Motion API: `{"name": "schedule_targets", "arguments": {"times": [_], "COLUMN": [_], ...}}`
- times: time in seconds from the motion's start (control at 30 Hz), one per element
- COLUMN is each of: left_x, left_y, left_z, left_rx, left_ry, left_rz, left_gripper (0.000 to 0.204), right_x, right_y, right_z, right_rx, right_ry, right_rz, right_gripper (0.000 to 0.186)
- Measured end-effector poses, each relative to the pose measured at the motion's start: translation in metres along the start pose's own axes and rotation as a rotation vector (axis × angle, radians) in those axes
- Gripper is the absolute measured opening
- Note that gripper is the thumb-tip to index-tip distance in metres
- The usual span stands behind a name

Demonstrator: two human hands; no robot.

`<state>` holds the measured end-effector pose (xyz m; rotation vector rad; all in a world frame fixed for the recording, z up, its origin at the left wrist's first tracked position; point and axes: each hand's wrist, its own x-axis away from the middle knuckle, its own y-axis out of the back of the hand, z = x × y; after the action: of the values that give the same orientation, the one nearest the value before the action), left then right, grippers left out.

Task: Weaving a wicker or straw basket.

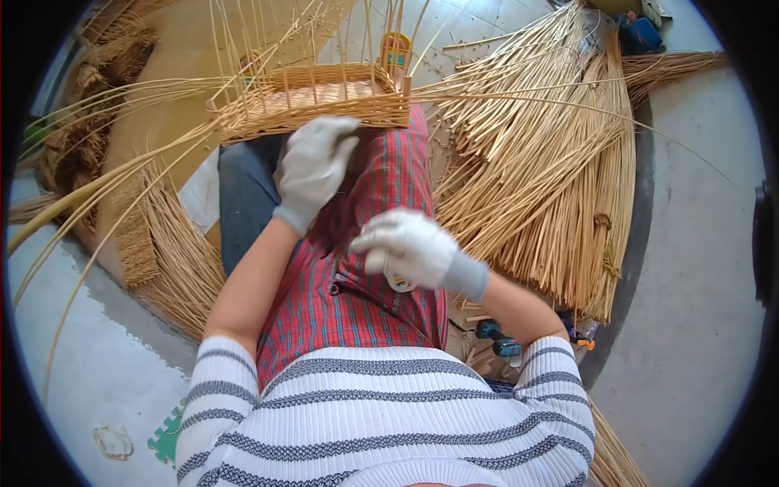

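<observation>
A half-woven wicker basket (324,111) rests across my knees, its upright stakes still long and loose. Just below its near side is my left hand (315,169) in a white work glove, fingers bent and apart with nothing visible between them. My right hand (412,247), gloved as well and slightly blurred, hovers over my lap. Its fingers are loosely curved and spread, and I see nothing held. Under both hands lies a red plaid apron (324,325) with a zipped pocket; a round white badge (400,280) shows partly below the right hand.
A large heap of cut wicker rods (560,178) covers the floor at right. Long canes (122,174) stretch left from the basket. More bundled fibre (182,243) lies at left. An orange-labelled container (395,53) stands behind the basket; a teal power tool (499,338) sits by my right forearm.
</observation>
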<state>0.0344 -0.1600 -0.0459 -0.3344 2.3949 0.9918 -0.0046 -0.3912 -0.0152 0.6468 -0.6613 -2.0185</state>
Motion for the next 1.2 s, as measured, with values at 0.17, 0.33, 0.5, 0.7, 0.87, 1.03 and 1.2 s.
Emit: {"name": "schedule_targets", "arguments": {"times": [0.17, 0.33, 0.5, 0.7, 0.87, 1.03, 1.2], "left_x": [-0.057, -0.047, -0.048, -0.047, -0.049, -0.045, -0.048], "left_y": [-0.086, -0.103, -0.101, -0.102, -0.107, -0.101, -0.108], "left_z": [0.014, 0.028, 0.04, 0.04, 0.04, 0.042, 0.036], "left_rx": [-0.331, -0.2, -0.242, -0.21, -0.179, -0.201, -0.206], "left_ry": [0.15, 0.141, -0.073, -0.053, -0.032, -0.008, 0.002], "left_rz": [0.361, 0.334, 0.217, 0.28, 0.277, 0.276, 0.303], "left_gripper": [0.075, 0.081, 0.07, 0.065, 0.065, 0.064, 0.064], "right_x": [-0.068, -0.066, -0.044, -0.033, -0.032, -0.034, -0.068], "right_y": [0.12, 0.161, 0.121, 0.117, 0.141, 0.144, 0.154], "right_z": [-0.117, -0.229, -0.261, -0.246, -0.223, -0.177, -0.107], "right_rx": [0.529, 0.753, 0.358, 0.61, 0.663, 0.92, 1.281], "right_ry": [-0.304, -0.487, -0.581, -0.478, -0.428, -0.383, 0.11], "right_rz": [-0.386, -0.047, -0.206, -0.346, -0.284, -0.146, 0.283], "right_gripper": [0.023, 0.035, 0.019, 0.016, 0.02, 0.022, 0.007]}}
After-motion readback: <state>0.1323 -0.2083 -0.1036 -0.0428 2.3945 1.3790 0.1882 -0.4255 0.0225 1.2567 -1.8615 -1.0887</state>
